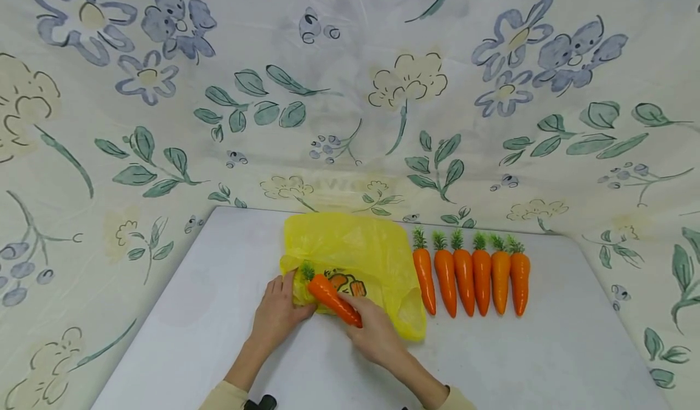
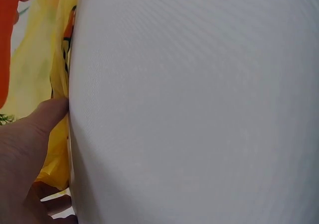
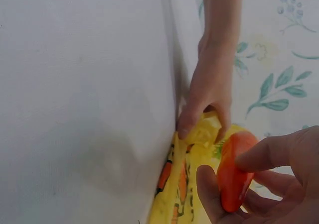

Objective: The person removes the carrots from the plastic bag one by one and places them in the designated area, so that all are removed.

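A yellow plastic bag (image 1: 350, 240) with an orange printed picture lies flat on the white table. At its left corner my left hand (image 1: 277, 314) grips the bag's edge, thumb (image 2: 52, 112) on the near side and fingers beyond it. My right hand (image 1: 377, 331) holds an orange carrot (image 1: 330, 297) by its narrow end, and its leafy green top points toward the bag's left side. In the right wrist view the thumb and fingers close round the held carrot (image 3: 234, 171), above the bag (image 3: 199, 159). The bag's inside is mostly hidden.
Several more carrots (image 1: 465, 282) lie side by side in a row right of the bag, green tops toward the back. The white table (image 1: 492, 367) extends in front of them. Flower-patterned cloth (image 1: 350, 124) rises behind the table and along its sides.
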Tool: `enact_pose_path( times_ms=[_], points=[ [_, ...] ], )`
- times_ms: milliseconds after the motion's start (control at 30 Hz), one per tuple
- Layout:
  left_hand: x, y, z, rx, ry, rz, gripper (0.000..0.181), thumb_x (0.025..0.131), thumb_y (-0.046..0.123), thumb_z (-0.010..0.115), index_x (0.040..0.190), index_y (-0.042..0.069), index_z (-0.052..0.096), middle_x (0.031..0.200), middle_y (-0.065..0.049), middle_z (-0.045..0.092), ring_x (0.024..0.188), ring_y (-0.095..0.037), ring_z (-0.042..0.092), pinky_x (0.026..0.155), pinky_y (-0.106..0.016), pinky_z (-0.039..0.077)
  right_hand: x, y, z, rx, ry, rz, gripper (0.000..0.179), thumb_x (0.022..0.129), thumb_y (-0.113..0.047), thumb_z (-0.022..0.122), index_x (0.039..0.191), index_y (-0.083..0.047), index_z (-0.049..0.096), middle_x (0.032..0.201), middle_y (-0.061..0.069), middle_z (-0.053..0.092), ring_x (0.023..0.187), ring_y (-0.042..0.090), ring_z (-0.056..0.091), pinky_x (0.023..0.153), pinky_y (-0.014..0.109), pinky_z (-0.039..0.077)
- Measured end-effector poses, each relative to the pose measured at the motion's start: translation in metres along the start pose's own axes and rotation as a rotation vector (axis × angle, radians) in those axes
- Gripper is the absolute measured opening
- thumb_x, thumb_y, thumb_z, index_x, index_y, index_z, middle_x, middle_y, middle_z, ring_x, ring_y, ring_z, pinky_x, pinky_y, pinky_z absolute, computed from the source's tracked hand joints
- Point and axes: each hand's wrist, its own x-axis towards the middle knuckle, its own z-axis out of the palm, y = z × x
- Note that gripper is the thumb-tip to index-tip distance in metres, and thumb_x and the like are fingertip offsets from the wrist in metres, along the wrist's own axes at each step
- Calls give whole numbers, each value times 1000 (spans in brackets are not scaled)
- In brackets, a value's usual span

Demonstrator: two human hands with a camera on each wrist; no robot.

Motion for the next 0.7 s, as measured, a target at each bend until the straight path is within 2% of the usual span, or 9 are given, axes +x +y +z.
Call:
enact_pose_path(
  times_ms=[300,467,700],
  points=[
    [0,1,-1,-12,-22,-23,87,71,43,74,135,0,34,114,-19,48,111,-35,42,91,-47,41,-9,3,-11,6,-17,-30,59,82,0,62,135,-21,48,110,0,57,84,13,49,71,29,43],
    [0,1,-1,-15,-37,-37,86,72,44,73,135,1,33,115,-18,47,111,-33,42,90,-46,41,-13,5,-13,-17,-35,-32,60,81,1,61,135,-19,48,109,-1,57,85,12,49,74,30,44],
    [0,2,-1,-21,-33,-32,85,71,44,73,134,2,34,112,-17,47,109,-32,42,88,-44,41,-16,9,-18,-17,-60,-31,63,80,3,60,135,-23,47,110,-2,57,87,12,49,77,31,45]
  ],
)
